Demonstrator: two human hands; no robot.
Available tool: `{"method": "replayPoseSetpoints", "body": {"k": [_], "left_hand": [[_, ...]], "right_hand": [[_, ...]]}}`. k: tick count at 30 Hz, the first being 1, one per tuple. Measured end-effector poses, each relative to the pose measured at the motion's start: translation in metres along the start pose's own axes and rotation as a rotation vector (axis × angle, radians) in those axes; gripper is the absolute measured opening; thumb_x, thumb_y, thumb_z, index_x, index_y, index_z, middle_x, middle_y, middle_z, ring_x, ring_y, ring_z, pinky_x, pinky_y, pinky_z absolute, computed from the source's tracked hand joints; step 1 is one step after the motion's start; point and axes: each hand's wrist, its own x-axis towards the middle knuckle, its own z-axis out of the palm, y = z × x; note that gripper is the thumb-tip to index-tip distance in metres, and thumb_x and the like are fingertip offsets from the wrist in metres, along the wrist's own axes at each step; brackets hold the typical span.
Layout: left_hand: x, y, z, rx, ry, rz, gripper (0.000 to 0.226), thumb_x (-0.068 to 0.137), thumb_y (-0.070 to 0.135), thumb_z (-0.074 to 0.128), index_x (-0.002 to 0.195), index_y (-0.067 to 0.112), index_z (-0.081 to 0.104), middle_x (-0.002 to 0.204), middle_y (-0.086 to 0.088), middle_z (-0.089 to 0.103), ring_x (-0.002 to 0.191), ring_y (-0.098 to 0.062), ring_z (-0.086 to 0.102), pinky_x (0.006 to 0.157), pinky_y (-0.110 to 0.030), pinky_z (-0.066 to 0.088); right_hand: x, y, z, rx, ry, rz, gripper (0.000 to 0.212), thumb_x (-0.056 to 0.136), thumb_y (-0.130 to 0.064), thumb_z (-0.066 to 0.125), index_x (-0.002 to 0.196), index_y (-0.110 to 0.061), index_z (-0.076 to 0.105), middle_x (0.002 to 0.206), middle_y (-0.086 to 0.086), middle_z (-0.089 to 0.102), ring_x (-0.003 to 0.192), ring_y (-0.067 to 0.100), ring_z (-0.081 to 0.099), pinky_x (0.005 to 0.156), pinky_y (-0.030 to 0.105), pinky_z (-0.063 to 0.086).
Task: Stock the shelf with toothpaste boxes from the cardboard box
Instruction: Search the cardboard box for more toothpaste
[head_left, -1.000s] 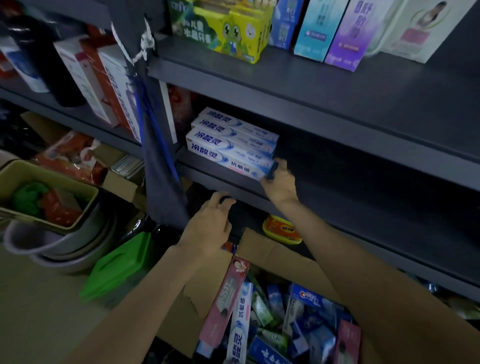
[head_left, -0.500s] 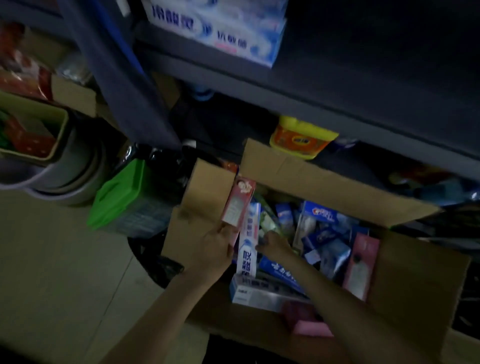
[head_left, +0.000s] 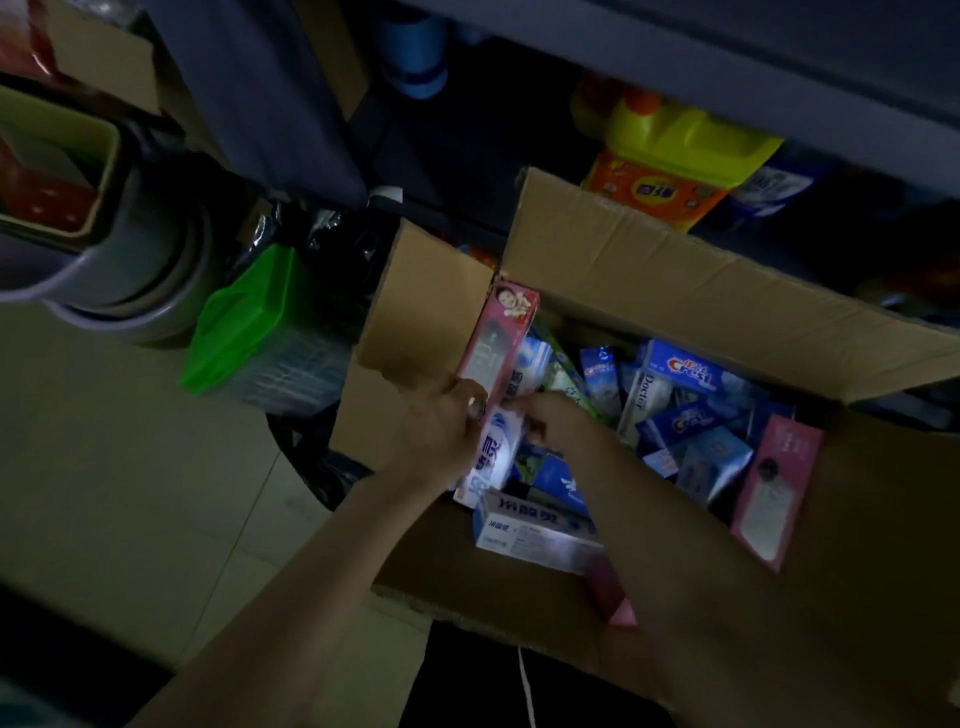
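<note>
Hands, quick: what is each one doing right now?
Left hand: grips the pink box and white box.
Right hand: fingers curled at the white box; grip cannot be told.

Floor and items resting directly on it

The pale tiled floor carries an open cardboard box with raised flaps. Left of the box, near the shelf upright, sit a green plastic lid on a clear container and stacked grey basins. Behind the box, under the shelf, stands a yellow detergent bottle.
</note>
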Motion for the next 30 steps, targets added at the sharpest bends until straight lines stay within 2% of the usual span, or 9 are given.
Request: {"method": "replayPoseSetpoints", "body": {"k": [3, 6, 10, 14, 17, 20, 22, 27, 30], "left_hand": [[-0.007, 0.001, -0.004, -0.02, -0.084, -0.053, 0.027, 0.093, 0.007, 0.043, 0.118, 0.008, 0.054, 0.119, -0.01, 0.054, 0.058, -0.01, 0.044, 0.048, -0.014, 0.033], [-0.008, 0.012, -0.013, -0.175, -0.282, -0.138, 0.028, 0.091, 0.009, 0.052, 0.119, 0.011, 0.049, 0.121, -0.008, 0.05, 0.097, -0.027, 0.058, 0.073, -0.024, 0.044], [0.002, 0.044, -0.042, -0.338, -0.591, -0.194, 0.072, 0.084, 0.026, 0.067, 0.144, 0.016, 0.026, 0.147, -0.003, 0.031, 0.132, -0.022, 0.037, 0.102, -0.032, 0.04], [0.018, 0.088, -0.097, -0.421, -0.649, -0.064, 0.063, 0.077, 0.019, 0.075, 0.132, 0.013, 0.045, 0.133, -0.006, 0.053, 0.115, -0.021, 0.055, 0.099, -0.037, 0.046], [0.031, 0.111, -0.157, -0.383, -0.574, 0.095, 0.041, 0.073, 0.012, 0.078, 0.109, 0.013, 0.058, 0.111, -0.003, 0.064, 0.091, -0.012, 0.062, 0.091, -0.034, 0.051], [0.045, 0.128, -0.227, -0.059, -0.423, 0.263, 0.048, 0.071, 0.018, 0.079, 0.113, 0.01, 0.056, 0.103, 0.005, 0.062, 0.087, -0.008, 0.056, 0.073, -0.017, 0.046], [0.054, 0.135, -0.267, 0.159, -0.33, 0.289, 0.046, 0.073, 0.022, 0.078, 0.11, 0.012, 0.053, 0.096, 0.006, 0.056, 0.084, -0.009, 0.05, 0.06, -0.013, 0.038], [0.084, 0.132, -0.31, 0.632, -0.078, 0.177, 0.068, 0.078, 0.03, 0.071, 0.137, 0.025, 0.037, 0.135, -0.008, 0.043, 0.122, -0.027, 0.039, 0.096, -0.032, 0.038], [0.098, 0.119, -0.304, 0.724, 0.168, 0.166, 0.06, 0.086, 0.024, 0.061, 0.139, 0.02, 0.033, 0.14, -0.006, 0.036, 0.129, -0.026, 0.028, 0.102, -0.038, 0.031]], "right_hand": [[-0.022, 0.006, -0.026, 0.042, 0.009, -0.061, 0.022, 0.081, -0.004, 0.07, 0.07, -0.007, 0.051, 0.058, 0.009, 0.042, 0.047, 0.015, 0.045, 0.045, 0.025, 0.042], [-0.069, 0.006, -0.061, 0.075, -0.037, -0.149, 0.028, 0.079, 0.001, 0.071, 0.104, 0.002, 0.059, 0.084, 0.015, 0.063, 0.07, 0.024, 0.064, 0.06, 0.03, 0.057], [-0.143, -0.004, -0.108, 0.23, -0.102, -0.313, 0.028, 0.08, 0.008, 0.065, 0.105, -0.005, 0.058, 0.088, 0.004, 0.07, 0.068, 0.008, 0.069, 0.062, 0.018, 0.056], [-0.224, -0.029, -0.136, 0.234, -0.231, -0.504, 0.025, 0.08, 0.006, 0.063, 0.098, -0.012, 0.061, 0.089, 0.001, 0.074, 0.079, 0.01, 0.07, 0.069, 0.02, 0.056], [-0.277, -0.06, -0.146, 0.206, -0.239, -0.625, 0.036, 0.065, -0.013, 0.074, 0.099, -0.01, 0.065, 0.104, 0.013, 0.07, 0.088, 0.021, 0.063, 0.077, 0.027, 0.052], [-0.317, -0.094, -0.149, 0.096, -0.032, -0.779, 0.028, 0.06, -0.032, 0.081, 0.082, -0.02, 0.069, 0.073, 0.001, 0.065, 0.061, 0.013, 0.049, 0.05, 0.019, 0.038], [-0.328, -0.114, -0.15, 0.06, 0.077, -0.897, 0.023, 0.07, -0.021, 0.078, 0.086, -0.022, 0.062, 0.072, -0.005, 0.061, 0.051, 0.005, 0.046, 0.041, 0.014, 0.031], [-0.326, -0.164, -0.128, -0.662, 0.489, -1.049, 0.049, 0.07, -0.023, 0.081, 0.109, -0.01, 0.055, 0.096, -0.003, 0.055, 0.087, 0.012, 0.055, 0.065, 0.013, 0.038], [-0.306, -0.19, -0.105, -0.634, 0.602, -1.087, 0.047, 0.073, -0.022, 0.078, 0.108, -0.013, 0.046, 0.096, 0.0, 0.056, 0.084, 0.014, 0.054, 0.067, 0.025, 0.042]]}}
